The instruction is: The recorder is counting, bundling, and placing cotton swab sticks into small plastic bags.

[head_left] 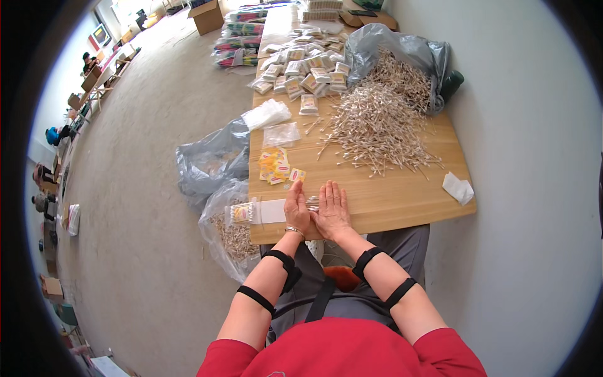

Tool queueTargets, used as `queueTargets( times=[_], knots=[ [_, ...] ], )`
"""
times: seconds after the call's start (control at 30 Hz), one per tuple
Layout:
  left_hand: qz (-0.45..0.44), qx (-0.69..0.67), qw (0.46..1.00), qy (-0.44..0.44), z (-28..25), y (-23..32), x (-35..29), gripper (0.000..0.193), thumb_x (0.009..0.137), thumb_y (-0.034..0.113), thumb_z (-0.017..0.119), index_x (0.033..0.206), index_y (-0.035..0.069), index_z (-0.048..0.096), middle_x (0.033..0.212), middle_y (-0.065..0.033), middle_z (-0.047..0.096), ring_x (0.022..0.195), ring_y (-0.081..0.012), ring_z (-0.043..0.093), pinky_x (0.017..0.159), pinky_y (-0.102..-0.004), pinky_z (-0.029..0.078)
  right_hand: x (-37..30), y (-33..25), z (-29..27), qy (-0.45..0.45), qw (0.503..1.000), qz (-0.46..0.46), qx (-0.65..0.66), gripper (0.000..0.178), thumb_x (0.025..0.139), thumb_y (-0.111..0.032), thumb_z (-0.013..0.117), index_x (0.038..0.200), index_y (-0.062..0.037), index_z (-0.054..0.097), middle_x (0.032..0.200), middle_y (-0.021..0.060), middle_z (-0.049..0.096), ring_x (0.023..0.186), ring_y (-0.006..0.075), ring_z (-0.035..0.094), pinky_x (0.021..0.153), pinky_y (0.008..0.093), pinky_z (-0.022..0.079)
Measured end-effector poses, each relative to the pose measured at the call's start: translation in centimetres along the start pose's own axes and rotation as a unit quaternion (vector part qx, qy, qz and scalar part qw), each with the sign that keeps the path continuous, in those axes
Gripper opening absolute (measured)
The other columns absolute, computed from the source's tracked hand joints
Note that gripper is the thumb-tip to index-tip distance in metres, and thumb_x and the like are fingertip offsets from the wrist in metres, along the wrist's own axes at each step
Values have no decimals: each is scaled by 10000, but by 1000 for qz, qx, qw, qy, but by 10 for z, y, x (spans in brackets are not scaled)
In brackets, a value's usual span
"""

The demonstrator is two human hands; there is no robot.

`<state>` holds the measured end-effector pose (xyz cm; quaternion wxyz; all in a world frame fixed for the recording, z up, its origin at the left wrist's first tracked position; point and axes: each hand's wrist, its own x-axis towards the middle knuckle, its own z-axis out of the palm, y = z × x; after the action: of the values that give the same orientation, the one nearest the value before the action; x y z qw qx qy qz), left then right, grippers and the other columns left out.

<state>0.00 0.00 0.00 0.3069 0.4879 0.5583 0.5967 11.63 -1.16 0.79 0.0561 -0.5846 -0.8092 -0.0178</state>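
At the table's near edge, my left hand [296,208] stands on its side with its fingers straight. My right hand [332,212] lies palm down, fingers stretched forward. A small bunch of cotton swabs [313,202] shows between the two hands, partly hidden by them. To the left of my left hand lies a white strip [272,212]. At its far end, by the table's left edge, is a clear bag of cotton swabs [241,213] with a yellow label. Loose yellow-and-white label cards [274,164] lie just beyond my left hand.
A large heap of loose cotton swabs [377,129] spills from a grey plastic bag [402,41]. Filled packets [308,69] pile up farther back. Empty clear bags [267,114] lie at the left edge. A crumpled tissue [458,188] is at right. Plastic sacks [213,160] stand beside the table.
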Motion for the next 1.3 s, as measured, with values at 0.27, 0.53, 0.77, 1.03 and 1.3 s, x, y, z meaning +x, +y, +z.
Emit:
queueTargets(
  times=[0.27,0.53,0.77,1.03,1.3],
  knots=[
    [-52,-73,996,-9,5,3,1,337,958,77,367,1267,-24,458,1215,-154,532,1129,-207,518,967,-309,422,20,6,-30,-74,997,-8,27,910,826,-556,480,1409,53,140,1491,230,69,1397,339,20,1129,445,-5],
    [-50,-63,997,-1,3,-8,0,334,968,120,375,1254,-27,469,1213,-146,538,1122,-202,520,955,-302,430,-12,10,-20,-9,996,-74,39,903,817,-552,498,1420,19,144,1496,205,82,1398,332,30,1128,451,0],
    [-36,-17,999,-6,1,-3,1,335,970,129,377,1237,-43,484,1207,-139,547,1122,-199,521,957,-285,418,5,10,-31,-73,994,-68,33,894,814,-579,486,1426,-12,165,1498,183,102,1399,321,42,1123,463,-17],
    [-18,2,1000,-12,-5,6,3,343,969,143,374,1238,-32,494,1215,-142,549,1136,-208,509,977,-291,384,-11,13,-32,-47,987,-48,147,778,842,-460,508,1410,-17,214,1482,187,148,1390,311,94,1121,478,35],
    [-23,-10,999,27,-4,16,-11,360,977,171,365,1256,-27,480,1244,-142,530,1169,-201,472,1012,-294,322,5,46,-24,162,844,117,497,519,835,-116,453,1327,12,349,1410,222,305,1331,344,264,1108,393,188]
  ],
)
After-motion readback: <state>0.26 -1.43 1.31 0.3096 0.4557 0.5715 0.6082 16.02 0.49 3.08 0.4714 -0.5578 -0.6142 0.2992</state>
